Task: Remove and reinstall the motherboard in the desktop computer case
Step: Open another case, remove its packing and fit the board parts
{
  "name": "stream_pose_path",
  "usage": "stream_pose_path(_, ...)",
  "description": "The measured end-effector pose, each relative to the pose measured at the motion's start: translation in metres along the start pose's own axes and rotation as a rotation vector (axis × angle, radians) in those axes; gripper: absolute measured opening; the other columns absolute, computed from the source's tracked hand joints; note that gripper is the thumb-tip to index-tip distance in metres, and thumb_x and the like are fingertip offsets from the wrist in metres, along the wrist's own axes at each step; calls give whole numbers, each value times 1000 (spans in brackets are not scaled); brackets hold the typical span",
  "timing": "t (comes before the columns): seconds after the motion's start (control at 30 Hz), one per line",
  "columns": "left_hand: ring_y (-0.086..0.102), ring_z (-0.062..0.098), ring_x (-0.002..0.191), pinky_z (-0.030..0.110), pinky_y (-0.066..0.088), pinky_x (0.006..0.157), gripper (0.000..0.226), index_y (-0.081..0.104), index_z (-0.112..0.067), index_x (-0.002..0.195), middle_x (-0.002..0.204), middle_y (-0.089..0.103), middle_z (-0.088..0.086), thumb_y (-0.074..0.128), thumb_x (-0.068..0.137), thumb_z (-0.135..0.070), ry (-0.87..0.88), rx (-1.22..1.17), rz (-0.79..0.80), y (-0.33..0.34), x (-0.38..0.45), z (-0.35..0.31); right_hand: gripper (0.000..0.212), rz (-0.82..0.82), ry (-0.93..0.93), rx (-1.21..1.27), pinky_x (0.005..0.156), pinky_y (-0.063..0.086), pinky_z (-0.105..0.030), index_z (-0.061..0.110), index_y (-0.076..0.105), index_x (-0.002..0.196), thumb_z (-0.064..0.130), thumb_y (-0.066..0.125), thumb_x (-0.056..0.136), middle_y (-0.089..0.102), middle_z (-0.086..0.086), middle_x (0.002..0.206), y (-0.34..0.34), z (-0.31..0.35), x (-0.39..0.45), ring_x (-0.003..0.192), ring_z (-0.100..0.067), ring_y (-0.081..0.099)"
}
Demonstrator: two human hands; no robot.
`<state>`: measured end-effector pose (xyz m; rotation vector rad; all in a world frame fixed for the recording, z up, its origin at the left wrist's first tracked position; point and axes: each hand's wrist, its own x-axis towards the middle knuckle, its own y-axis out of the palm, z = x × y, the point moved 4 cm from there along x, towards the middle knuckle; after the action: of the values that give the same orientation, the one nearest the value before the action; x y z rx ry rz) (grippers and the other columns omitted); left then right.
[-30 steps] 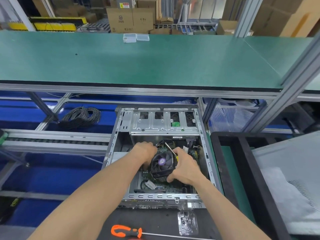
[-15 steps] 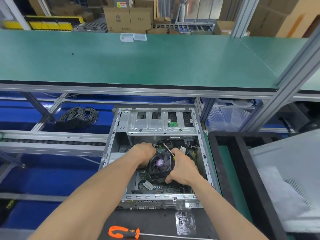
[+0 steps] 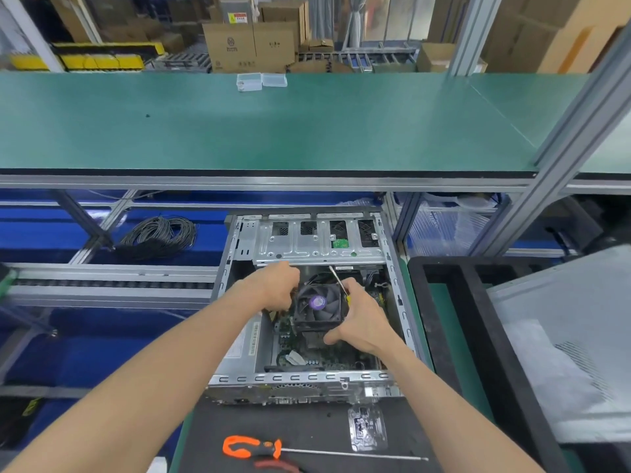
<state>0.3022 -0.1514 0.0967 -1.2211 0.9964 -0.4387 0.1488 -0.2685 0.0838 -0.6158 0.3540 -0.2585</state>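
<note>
The open desktop case (image 3: pixel 307 377) lies flat in front of me, with the green motherboard (image 3: pixel 334 360) inside. A black CPU cooler (image 3: pixel 317 303) with a purple hub sits on the board. My left hand (image 3: pixel 276 285) grips the cooler's left side, its fingers curled down and hidden. My right hand (image 3: pixel 362 319) grips the right side, thumb at the near edge. A small yellow-handled screwdriver (image 3: pixel 336 276) is tucked in that hand, its shaft pointing up and away.
A silver drive cage (image 3: pixel 317 244) spans the case's far end. An orange screwdriver (image 3: pixel 251 447) and a clear plastic bag (image 3: pixel 367 426) lie on the black mat. A grey side panel (image 3: pixel 563 336) rests at right, a cable coil (image 3: pixel 158 235) at left, and a green shelf (image 3: pixel 273 124) overhangs.
Both hands kept their hold on the cooler. Hands and cooler have shifted slightly toward the drive cage, showing more of the board on the near side.
</note>
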Motion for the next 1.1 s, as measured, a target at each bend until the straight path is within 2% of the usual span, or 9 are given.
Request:
stream_pose_path(0.13, 53, 6, 56, 14, 34, 46, 25, 72, -23, 77, 58, 53, -14, 57, 82, -4, -32, -357, -221, -11, -11, 5, 88, -54, -26, 95, 78, 57, -40, 35, 37, 117, 32, 90, 47, 63, 11, 105, -16, 7, -10, 93, -18, 63)
stream_pose_path(0.23, 54, 2, 44, 12, 39, 44, 24, 68, -20, 74, 54, 61, -9, 55, 87, -4, -109, -868, -283, -19, -19, -5, 82, -137, -64, 201, 73, 56, -29, 35, 43, 113, 31, 92, 48, 61, 19, 105, -34, 11, -20, 93, -9, 63)
stream_pose_path(0.33, 65, 19, 69, 27, 55, 55, 20, 68, -13, 86, 75, 68, 10, 52, 92, -2, -123, -1272, -258, -32, -17, -30, 83, -220, -52, 331, 81, 58, -34, 33, 47, 115, 26, 95, 47, 66, 14, 109, -58, 5, -33, 97, -11, 66)
stream_pose_path(0.43, 68, 23, 75, 26, 54, 54, 17, 65, -2, 104, 90, 72, 21, 51, 94, -3, -20, -1492, -226, -53, -9, -68, 80, -311, -47, 490, 76, 55, -23, 31, 52, 116, 23, 97, 50, 69, 8, 110, -85, -9, -49, 96, -9, 69)
stream_pose_path(0.53, 61, 10, 65, 18, 50, 56, 17, 70, -8, 99, 80, 67, 5, 53, 97, -7, 42, -1462, -254, -72, 5, -109, 85, -400, 7, 649, 64, 53, -24, 29, 51, 124, 22, 98, 53, 68, 4, 115, -109, -29, -66, 89, -14, 70)
stream_pose_path(0.7, 59, 26, 119, 39, 48, 96, 35, 68, -9, 116, 128, 63, 11, 54, 100, -37, 119, -1301, -157, -71, 38, -183, 78, -514, 186, 867, 40, 34, -26, 30, 57, 115, 29, 95, 47, 73, -5, 88, -129, -86, -93, 52, -20, 49)
stream_pose_path(0.83, 53, 20, 128, 41, 41, 111, 61, 43, -20, 147, 142, 52, -2, 59, 96, -49, 127, -1334, -28, -52, 55, -243, 82, -610, 355, 994, 39, 28, -21, 24, 58, 113, 38, 94, 40, 69, 0, 70, -130, -134, -113, 40, -17, 42)
stream_pose_path(1.0, 52, 9, 74, 35, 48, 74, 17, 61, -25, 102, 95, 62, -2, 56, 99, -41, 137, -1176, -21, -21, 78, -295, 75, -649, 512, 1024, 41, 23, -19, 22, 61, 105, 38, 93, 40, 59, 0, 63, -129, -187, -134, 40, -13, 39)
stream_pose_path(1.1, 52, 9, 75, 30, 41, 69, 18, 62, -24, 95, 98, 66, 1, 55, 100, -40, 115, -1052, -11, -3, 91, -314, 66, -655, 565, 963, 43, 25, -21, 18, 66, 107, 41, 91, 50, 59, -3, 67, -126, -211, -144, 46, -14, 41)
